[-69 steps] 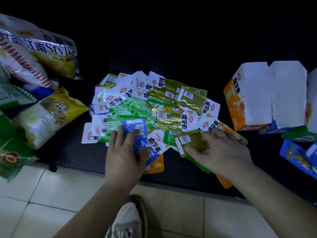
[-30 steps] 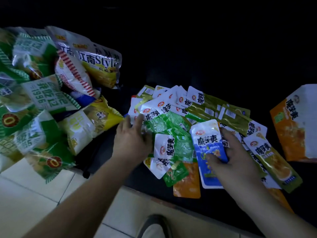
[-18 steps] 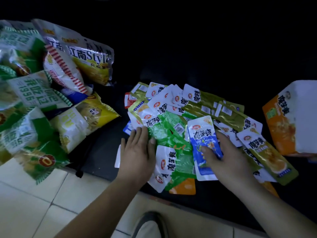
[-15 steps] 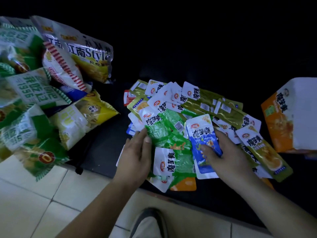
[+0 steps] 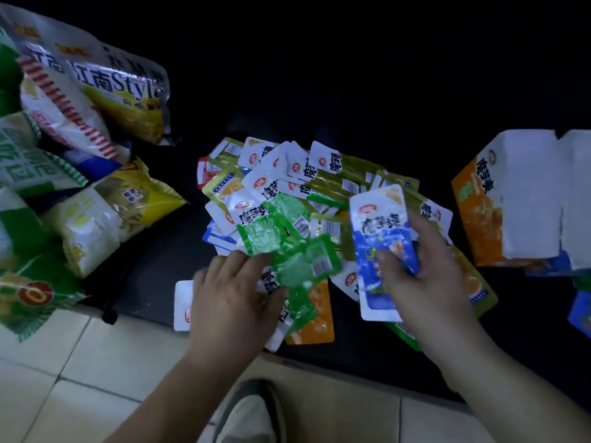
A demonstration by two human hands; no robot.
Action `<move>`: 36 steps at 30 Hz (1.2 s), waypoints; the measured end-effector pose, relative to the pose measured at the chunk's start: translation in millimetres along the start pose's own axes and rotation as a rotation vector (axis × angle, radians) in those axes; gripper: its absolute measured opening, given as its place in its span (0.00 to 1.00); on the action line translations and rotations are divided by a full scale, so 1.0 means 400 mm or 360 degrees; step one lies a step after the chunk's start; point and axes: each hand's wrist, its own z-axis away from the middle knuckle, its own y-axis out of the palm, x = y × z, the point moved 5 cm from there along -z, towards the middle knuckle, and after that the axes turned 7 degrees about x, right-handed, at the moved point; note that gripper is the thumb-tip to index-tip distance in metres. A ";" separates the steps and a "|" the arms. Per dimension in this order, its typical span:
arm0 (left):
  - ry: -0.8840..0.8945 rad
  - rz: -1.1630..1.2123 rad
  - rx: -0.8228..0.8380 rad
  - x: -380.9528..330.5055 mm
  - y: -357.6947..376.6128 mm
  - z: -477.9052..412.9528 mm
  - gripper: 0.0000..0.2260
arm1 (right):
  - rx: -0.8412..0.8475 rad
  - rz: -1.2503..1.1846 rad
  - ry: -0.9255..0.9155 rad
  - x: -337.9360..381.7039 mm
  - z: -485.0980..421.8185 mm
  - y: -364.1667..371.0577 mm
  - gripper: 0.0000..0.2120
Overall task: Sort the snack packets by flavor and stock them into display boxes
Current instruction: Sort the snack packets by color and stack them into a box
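Two hands | right hand (image 5: 428,282) pinches blue packet (image 5: 380,244) | left hand (image 5: 230,298) seemingly flat on green packets (image 5: 287,247)

Your right hand (image 5: 428,282) grips a blue-and-white packet (image 5: 380,247); green packets (image 5: 287,247) at nine o'clock; orange-and-white box (image 5: 499,203) at three.

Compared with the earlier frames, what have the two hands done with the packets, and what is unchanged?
The right hand went from a gold packet to the blue packet and now grips it, raised off the pile. The left hand, which first held blue packets, let go and now presses on the green packets. The orange display box and big snack bags look untouched.
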 end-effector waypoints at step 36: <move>-0.0314 0.0720 0.0081 -0.063 0.026 0.019 0.13 | -0.0004 -0.0008 0.0036 -0.029 0.055 0.027 0.28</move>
